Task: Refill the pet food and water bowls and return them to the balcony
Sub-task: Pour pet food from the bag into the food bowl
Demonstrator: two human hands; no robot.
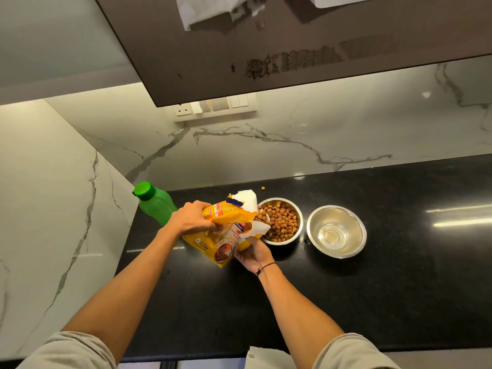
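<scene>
The green bottle (155, 202) is hidden at its lower right behind the left hand (190, 218). The food bag (226, 235) covers the near-left rim of the food bowl (282, 222); its print, apart from "1.2 kg", is probably too small to read.

Two polished steel bowls (281, 221) (336, 231) gleam on a glossy black speckled stone worktop (399, 275), beside a glossy yellow plastic food bag (213, 246) and a translucent green plastic bottle (155, 202); veined marble wall panels (292, 145) shine behind.
</scene>
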